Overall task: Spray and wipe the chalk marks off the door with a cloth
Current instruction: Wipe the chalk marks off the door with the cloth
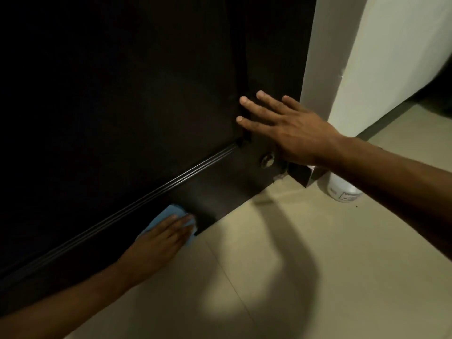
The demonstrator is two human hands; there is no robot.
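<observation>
- Your left hand (156,241) presses flat, fingers straight, on the soft blue cloth (168,217), low on the dark wooden door (122,106).
- Your right hand (288,128), fingers spread, is flat on the door above a round metal fitting (267,160).
- White plastic bottle (342,189) on the smooth tile floor (269,277), below your right wrist.

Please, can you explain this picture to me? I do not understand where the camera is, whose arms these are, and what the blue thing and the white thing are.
The camera sits on a person's head and looks down, so both arms are that person's own. There is no machine. The left hand presses a blue cloth flat against the bottom of a dark door, near the floor. The right hand rests open on the door's edge, above a small round metal fitting. The white thing is a bottle standing on the floor, half hidden behind the right arm. I see no chalk marks; the door is too dark to be sure.
</observation>
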